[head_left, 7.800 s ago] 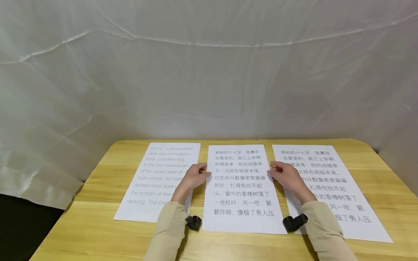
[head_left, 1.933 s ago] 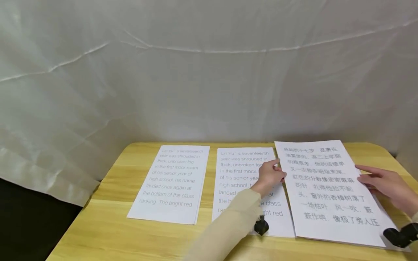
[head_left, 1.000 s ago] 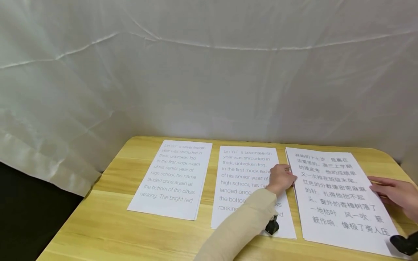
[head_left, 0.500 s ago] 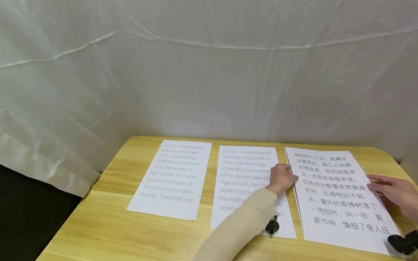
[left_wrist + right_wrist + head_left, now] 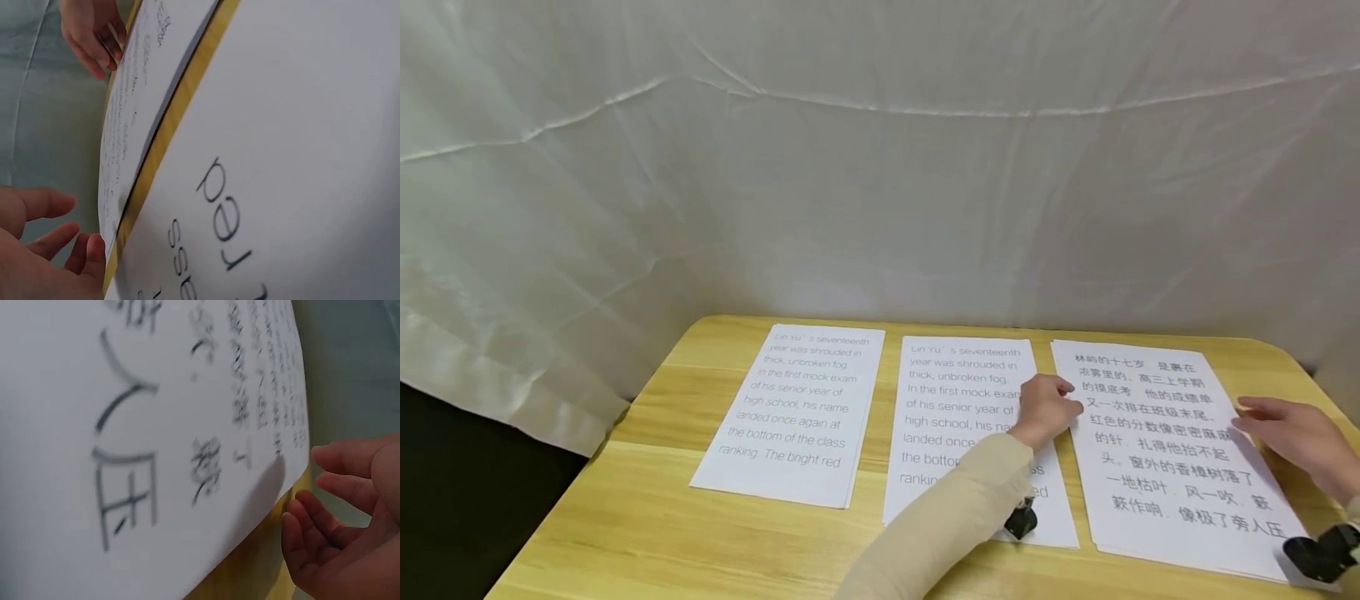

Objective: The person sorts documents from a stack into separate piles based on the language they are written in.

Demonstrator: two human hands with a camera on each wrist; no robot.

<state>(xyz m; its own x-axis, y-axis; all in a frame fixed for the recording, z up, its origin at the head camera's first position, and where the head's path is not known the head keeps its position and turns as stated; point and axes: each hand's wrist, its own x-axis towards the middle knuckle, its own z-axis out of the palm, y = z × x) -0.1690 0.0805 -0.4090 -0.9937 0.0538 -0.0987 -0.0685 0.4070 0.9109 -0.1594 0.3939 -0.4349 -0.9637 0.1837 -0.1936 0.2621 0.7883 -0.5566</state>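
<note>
Chinese stack (image 5: 1172, 475) sits flat on the table (image 5: 625, 533), just beside the middle English sheets (image 5: 940, 417). Should be light, floppy, easily creased; I'd pinch both long edges. Left hand (image 5: 1047, 408), right hand (image 5: 1296, 433) flank it, fingers parted, gripping nothing. Wrist views show those thumb gaps; head view barely does.

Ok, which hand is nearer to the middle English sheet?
Left. In the head view, the left hand overlaps the right edge of the middle English sheet; the right hand is farther off, by the right edge of the Chinese sheet.
</note>
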